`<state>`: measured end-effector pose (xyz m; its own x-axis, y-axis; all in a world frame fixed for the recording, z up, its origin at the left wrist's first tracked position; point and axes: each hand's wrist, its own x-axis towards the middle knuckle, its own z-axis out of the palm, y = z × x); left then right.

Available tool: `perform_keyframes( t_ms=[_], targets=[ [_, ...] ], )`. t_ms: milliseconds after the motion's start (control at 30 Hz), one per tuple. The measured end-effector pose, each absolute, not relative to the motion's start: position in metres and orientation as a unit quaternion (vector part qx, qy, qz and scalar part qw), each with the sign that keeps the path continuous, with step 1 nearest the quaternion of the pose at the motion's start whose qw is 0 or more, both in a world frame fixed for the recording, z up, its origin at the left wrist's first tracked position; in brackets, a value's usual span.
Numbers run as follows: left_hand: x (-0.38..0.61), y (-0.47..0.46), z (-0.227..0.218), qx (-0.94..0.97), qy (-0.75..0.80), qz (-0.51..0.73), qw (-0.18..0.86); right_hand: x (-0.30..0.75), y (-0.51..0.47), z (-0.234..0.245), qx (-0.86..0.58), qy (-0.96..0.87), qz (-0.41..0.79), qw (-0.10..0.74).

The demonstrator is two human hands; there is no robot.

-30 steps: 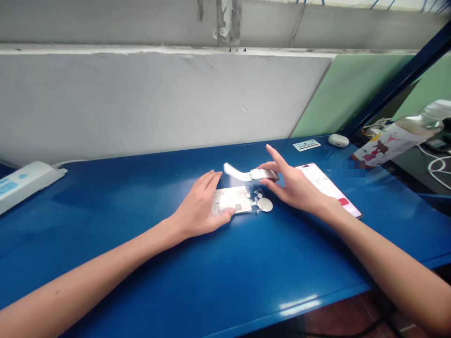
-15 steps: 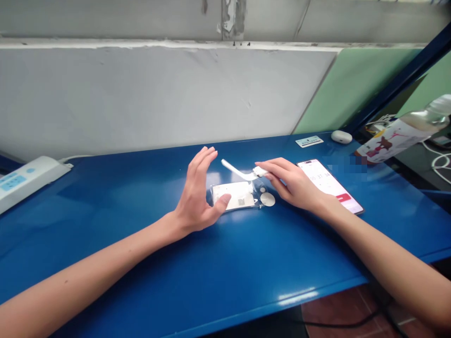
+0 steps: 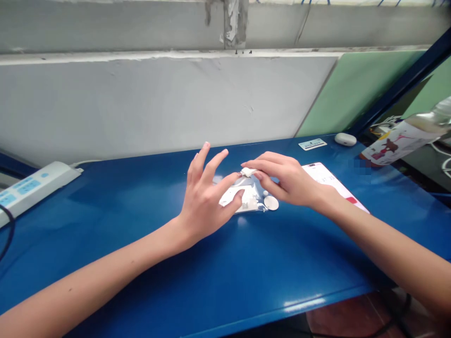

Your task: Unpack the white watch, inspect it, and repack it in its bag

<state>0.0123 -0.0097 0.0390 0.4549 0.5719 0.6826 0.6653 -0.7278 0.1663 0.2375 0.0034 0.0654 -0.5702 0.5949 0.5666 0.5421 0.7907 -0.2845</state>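
Observation:
My right hand [image 3: 291,179] pinches a small white piece [image 3: 248,172], which looks folded, between thumb and fingers. My left hand [image 3: 206,202] is beside it with fingers spread. Its index fingertip comes up close to the white piece; whether they touch I cannot tell. Below both hands, a white card-like item in a clear plastic bag [image 3: 251,199] lies on the blue table [image 3: 225,272], partly covered by my left fingers. A round white disc [image 3: 271,203] lies at the bag's right end, with a smaller white dot above it.
A lit phone [image 3: 333,183] lies partly behind my right wrist. Farther back are a small card [image 3: 313,144] and a white earbud case [image 3: 345,139]. A bottle [image 3: 401,141] leans at the right, and a power strip [image 3: 38,185] lies at the left. A wall [image 3: 158,103] rises behind.
My left hand has moved right, toward my right hand, and its index finger now reaches the white piece's edge. The long white strip that stuck out leftward no longer shows. The view has shifted slightly.

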Motion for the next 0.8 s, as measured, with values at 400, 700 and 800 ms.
perform_keyframes(
  t_ms=[400, 700, 800],
  targets=[
    [0.024, -0.018, 0.058, -0.738, -0.323, -0.356, -0.474, 0.203, 0.024, 0.080, -0.320, -0.662, 0.375, 0.565],
    [0.033, -0.018, 0.049, -0.498, -0.261, -0.306, -0.768, 0.192, 0.034, 0.050, -0.301, -0.620, 0.558, 0.462],
    [0.034, -0.016, 0.047, -0.466, -0.259, -0.312, -0.787, 0.190, 0.034, 0.052, -0.261, -0.590, 0.648, 0.406]
  ],
)
